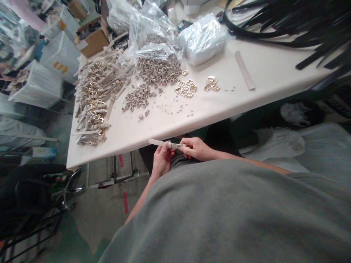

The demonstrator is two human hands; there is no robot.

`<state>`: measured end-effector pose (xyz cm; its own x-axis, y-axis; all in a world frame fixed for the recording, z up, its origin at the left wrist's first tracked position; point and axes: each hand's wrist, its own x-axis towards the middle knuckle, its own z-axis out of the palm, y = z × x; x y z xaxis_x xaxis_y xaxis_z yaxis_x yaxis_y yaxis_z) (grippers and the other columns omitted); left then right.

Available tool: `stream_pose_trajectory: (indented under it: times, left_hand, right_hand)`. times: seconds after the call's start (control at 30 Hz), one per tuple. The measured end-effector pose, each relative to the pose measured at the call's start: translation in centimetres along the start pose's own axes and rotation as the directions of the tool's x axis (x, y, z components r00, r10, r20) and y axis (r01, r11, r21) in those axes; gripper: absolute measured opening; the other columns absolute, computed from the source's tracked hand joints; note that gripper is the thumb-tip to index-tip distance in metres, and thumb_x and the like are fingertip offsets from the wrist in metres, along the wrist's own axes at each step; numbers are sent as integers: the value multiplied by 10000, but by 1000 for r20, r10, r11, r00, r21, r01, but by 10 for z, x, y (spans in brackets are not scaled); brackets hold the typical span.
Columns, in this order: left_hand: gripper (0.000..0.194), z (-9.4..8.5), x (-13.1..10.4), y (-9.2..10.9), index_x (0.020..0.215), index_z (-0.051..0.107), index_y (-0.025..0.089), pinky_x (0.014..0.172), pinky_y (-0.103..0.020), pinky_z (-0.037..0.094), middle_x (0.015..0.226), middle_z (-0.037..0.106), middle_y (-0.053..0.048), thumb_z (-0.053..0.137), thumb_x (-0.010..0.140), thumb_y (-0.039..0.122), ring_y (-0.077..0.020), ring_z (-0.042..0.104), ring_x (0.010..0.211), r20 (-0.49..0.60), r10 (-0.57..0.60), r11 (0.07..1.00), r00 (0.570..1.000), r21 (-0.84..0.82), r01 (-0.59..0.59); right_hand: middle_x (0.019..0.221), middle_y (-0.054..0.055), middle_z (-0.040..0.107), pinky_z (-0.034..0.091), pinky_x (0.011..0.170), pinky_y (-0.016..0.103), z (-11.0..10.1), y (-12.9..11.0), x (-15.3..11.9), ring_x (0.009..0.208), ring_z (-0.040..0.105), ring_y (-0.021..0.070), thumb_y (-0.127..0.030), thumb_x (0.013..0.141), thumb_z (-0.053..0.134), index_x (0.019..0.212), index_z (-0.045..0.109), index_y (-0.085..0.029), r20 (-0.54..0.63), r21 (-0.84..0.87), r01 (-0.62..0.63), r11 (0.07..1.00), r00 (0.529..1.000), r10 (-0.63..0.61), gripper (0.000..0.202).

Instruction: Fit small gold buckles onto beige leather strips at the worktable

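A short beige strap (157, 142) is stretched between my two hands, just off the table's front edge. My left hand (162, 160) pinches it near the middle, beside a small loop (169, 145) that sits around the strap. The strap's other end is in the fingers of my right hand (197, 149), where a bit of gold metal shows, mostly hidden. On the table beyond lie a heap of beige loops (157, 71), gold buckles (187, 88) and a smaller cluster of buckles (211, 84).
Many straps with gold buckles (93, 95) are piled along the table's (131, 133) left side. Plastic bags (153, 25) and a wrapped package (203, 38) stand behind. One loose strap (245, 71) lies to the right, near black strips (274, 33). White bins (59, 56) stand left.
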<state>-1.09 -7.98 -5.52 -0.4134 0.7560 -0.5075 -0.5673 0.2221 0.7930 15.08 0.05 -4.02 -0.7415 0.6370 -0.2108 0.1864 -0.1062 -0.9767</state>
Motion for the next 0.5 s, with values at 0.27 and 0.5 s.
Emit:
stream_pose_trajectory:
  times: [0.27,0.5]
  left_hand:
    - [445,8,-3,-2,898,736,135,596,-211,529,740,737,-31,920,553,347,-117,681,627,5,29,999,1000,18,-29]
    - [439,7,-2,-6,930,758,143,637,-233,520,798,750,-51,903,578,361,-130,685,676,7,3,1000,1000,31,-3]
  right_hand:
    - [555,-22,592,371,468,209,5,-5,3,483,518,102,-370,860,559,756,588,-175,-80,-116,37,993,996,-46,223]
    - [538,-19,596,367,453,206,8,-4,6,453,530,103,-315,863,535,731,573,-182,-110,-130,-10,991,994,-4,191]
